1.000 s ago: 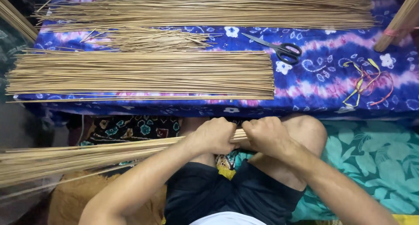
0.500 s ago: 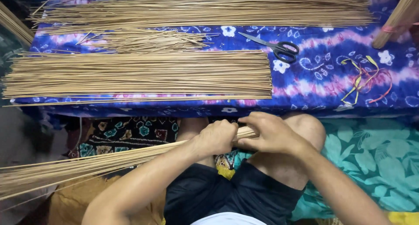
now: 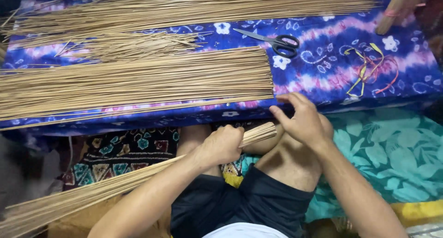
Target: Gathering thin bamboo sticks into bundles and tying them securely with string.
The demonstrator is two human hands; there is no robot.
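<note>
Our left hand (image 3: 224, 145) grips a stick bundle (image 3: 115, 187) near its cut end, over our lap, tips trailing left. Our right hand (image 3: 302, 120) hovers open beside that end, holding nothing. Stick piles (image 3: 138, 83) and scissors (image 3: 277, 42) lie on the surface (image 3: 323, 67).

A long bundle of thin tan sticks (image 3: 138, 182) slants across the lap (cut ends upper right), gripped near its end

One pair of black-handled scissors (image 3: 277, 42). One held stick bundle (image 3: 115, 185). Three loose stick piles on one blue cloth (image 3: 323, 67): far (image 3: 194, 7), middle (image 3: 134, 44), near (image 3: 134, 83). Two hands: left (image 3: 221, 145), right (image 3: 302, 120).
</note>
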